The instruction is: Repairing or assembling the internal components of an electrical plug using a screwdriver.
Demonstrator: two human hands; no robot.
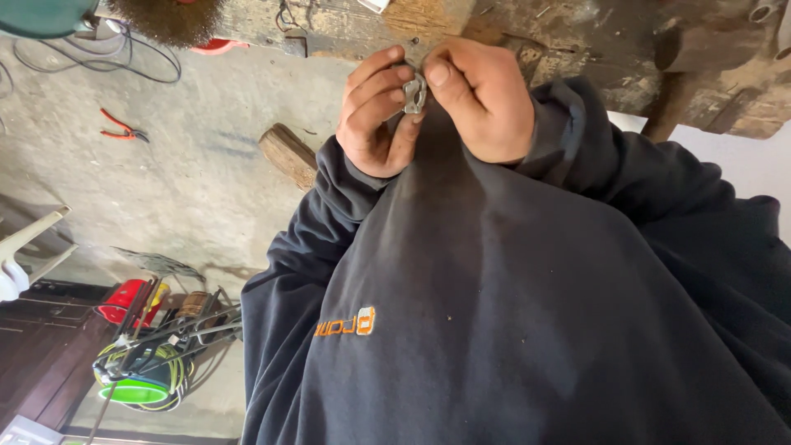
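At upper centre of the frame, the left hand (375,115) and right hand (482,99) pinch a small grey metal piece (414,92) between thumbs and fingertips, above a dark sweatshirt (494,313).

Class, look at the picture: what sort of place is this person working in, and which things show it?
Probably a workshop or shed: a worn wooden workbench, red-handled pliers lying on the concrete floor, and a wire brush.
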